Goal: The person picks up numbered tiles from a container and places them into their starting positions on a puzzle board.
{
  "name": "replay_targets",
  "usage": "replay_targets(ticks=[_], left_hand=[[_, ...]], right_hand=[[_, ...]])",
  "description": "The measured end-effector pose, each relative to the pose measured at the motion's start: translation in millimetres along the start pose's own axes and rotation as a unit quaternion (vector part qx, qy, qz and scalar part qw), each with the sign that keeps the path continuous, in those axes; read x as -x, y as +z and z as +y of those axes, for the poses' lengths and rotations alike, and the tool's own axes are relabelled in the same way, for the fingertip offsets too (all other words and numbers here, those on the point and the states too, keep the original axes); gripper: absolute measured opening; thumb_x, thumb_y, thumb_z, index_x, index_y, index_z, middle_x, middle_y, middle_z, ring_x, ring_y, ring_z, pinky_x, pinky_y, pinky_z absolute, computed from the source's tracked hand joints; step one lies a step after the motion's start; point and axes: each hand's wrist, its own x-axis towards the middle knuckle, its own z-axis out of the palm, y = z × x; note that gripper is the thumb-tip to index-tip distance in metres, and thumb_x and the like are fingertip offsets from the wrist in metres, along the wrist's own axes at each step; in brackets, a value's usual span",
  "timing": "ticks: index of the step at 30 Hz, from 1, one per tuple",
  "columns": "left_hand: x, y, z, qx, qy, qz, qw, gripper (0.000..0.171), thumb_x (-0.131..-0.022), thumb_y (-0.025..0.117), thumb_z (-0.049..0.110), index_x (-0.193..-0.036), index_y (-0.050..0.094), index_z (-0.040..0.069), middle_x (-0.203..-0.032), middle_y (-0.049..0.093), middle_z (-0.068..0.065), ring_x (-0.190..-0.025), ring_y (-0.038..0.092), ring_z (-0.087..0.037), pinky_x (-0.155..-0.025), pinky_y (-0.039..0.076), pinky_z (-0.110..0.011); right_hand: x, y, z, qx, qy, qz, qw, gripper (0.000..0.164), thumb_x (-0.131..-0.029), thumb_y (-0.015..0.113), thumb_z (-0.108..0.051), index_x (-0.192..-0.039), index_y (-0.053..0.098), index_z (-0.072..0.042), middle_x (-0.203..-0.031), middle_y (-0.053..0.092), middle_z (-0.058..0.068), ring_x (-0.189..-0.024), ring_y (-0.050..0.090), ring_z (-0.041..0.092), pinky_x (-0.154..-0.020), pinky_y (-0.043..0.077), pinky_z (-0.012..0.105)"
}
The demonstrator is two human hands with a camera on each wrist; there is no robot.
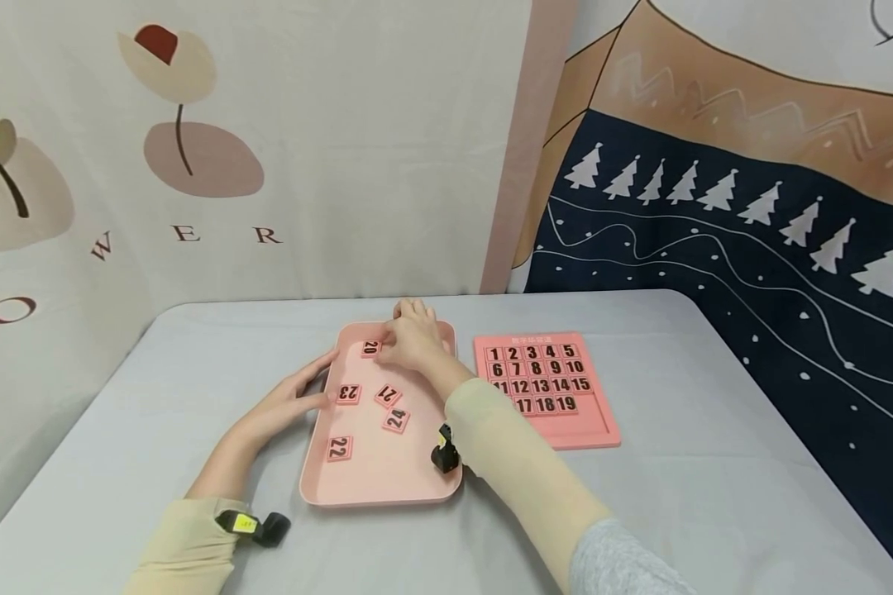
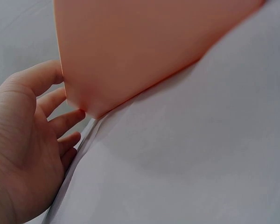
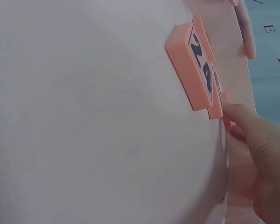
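A pink tray (image 1: 379,487) lies on the table with number tiles in it. My right hand (image 1: 414,335) reaches over its far end, thumb and fingertip pinching the edge of the number 20 tile (image 1: 370,349). In the right wrist view, the hand (image 3: 266,154) is beyond the number 24 tile (image 3: 196,70). My left hand (image 1: 286,405) rests against the tray's left rim, its fingers spread and loosely bent. The left wrist view has these fingertips touching the tray's outer wall (image 2: 130,42). Tiles 23 (image 1: 348,394), 21 (image 1: 388,395) and 22 (image 1: 339,449) lie flat.
To the right of the tray is a pink number board (image 1: 595,413) with tiles in rows, 1 through 19 in order, partly behind my right forearm. A grey-white cloth (image 1: 699,496) covers the table. Printed curtains (image 1: 387,165) hang behind its far edge.
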Motion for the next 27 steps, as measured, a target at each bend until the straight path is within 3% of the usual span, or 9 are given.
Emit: replay_targets(ticks=[7, 14, 20, 27], left_hand=[[0.5, -1.1, 2.3, -0.002, -0.002, 0.005, 1.0000, 0.074, -0.090, 0.065, 0.017, -0.153, 0.026, 0.014, -0.157, 0.017, -0.016, -0.142, 0.011, -0.040, -0.110, 0.009, -0.061], [1.1, 1.7, 2.4, -0.002, -0.003, 0.000, 1.0000, 0.074, -0.090, 0.065, 0.019, -0.153, 0.027, 0.014, -0.157, 0.018, -0.015, -0.142, 0.012, -0.039, -0.110, 0.009, -0.061], [-0.2, 3.3, 3.4, -0.017, -0.005, 0.000, 0.9998, 0.073, -0.091, 0.066, 0.022, -0.152, 0.028, 0.014, -0.157, 0.020, -0.014, -0.142, 0.014, -0.038, -0.111, 0.011, -0.060], [-0.3, 2.5, 2.4, -0.023, -0.001, 0.001, 0.9997, 0.072, -0.091, 0.065, 0.021, -0.152, 0.027, 0.014, -0.157, 0.019, -0.015, -0.141, 0.014, -0.040, -0.110, 0.010, -0.062]], right_hand=[[-0.6, -3.0, 0.0, 0.004, -0.009, -0.006, 1.000, 0.030, -0.074, 0.076, -0.054, -0.091, 0.072, -0.030, -0.108, 0.041, -0.005, -0.098, 0.032, 0.015, -0.086, 0.029, 0.029], [5.3, -10.8, 7.3, -0.046, -0.027, -0.012, 0.998, 0.029, -0.075, 0.077, -0.049, -0.090, 0.070, -0.026, -0.120, 0.044, -0.004, -0.109, 0.035, 0.016, -0.092, 0.030, 0.031], [12.8, -39.1, 9.0, -0.094, -0.063, -0.001, 0.994, 0.027, -0.075, 0.079, -0.043, -0.096, 0.073, -0.027, -0.128, 0.043, -0.002, -0.113, 0.033, 0.016, -0.091, 0.031, 0.033], [27.6, -78.3, 11.5, -0.095, -0.137, 0.015, 0.986, 0.026, -0.075, 0.080, -0.041, -0.097, 0.073, -0.028, -0.127, 0.042, -0.001, -0.113, 0.033, 0.019, -0.093, 0.028, 0.036]])
